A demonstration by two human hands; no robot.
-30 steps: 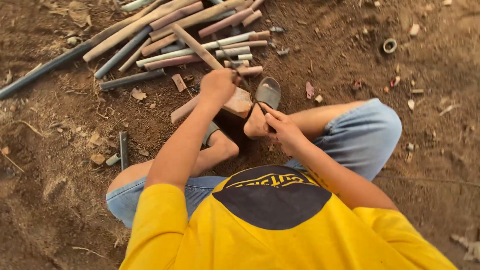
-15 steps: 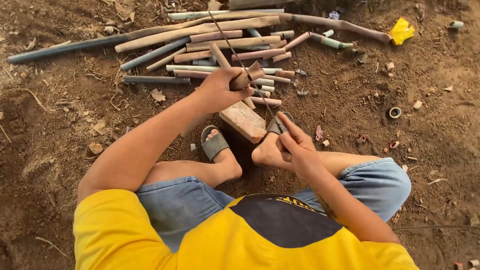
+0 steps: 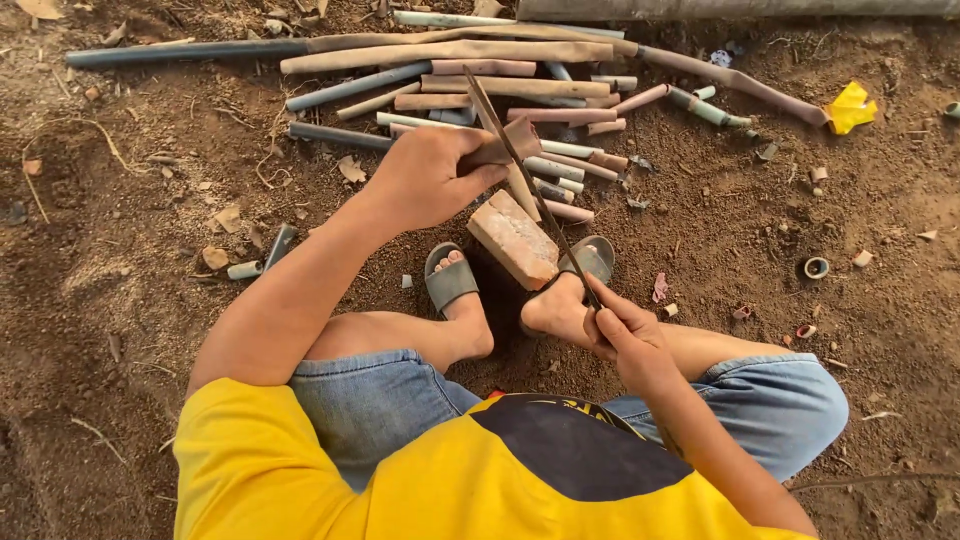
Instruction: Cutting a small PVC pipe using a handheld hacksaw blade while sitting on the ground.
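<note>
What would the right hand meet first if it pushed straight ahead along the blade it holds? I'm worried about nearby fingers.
Likely the pipe piece gripped by the left hand over the brick: the blade in the right hand already lies across it. Depth is unclear.

Thin saw blade [image 3: 530, 190] slants across brown pipe [image 3: 497, 153].

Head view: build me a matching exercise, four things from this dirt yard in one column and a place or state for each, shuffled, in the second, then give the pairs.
1. thin dark saw blade
2. reddish rectangular brick
3. crumpled yellow scrap
4. short brown pipe piece

A. lying on the dirt at far right
B. gripped in the left hand
C. propped between the feet
D. lower end pinched in the right hand

Pairs: 1-D, 2-C, 3-A, 4-B
</note>
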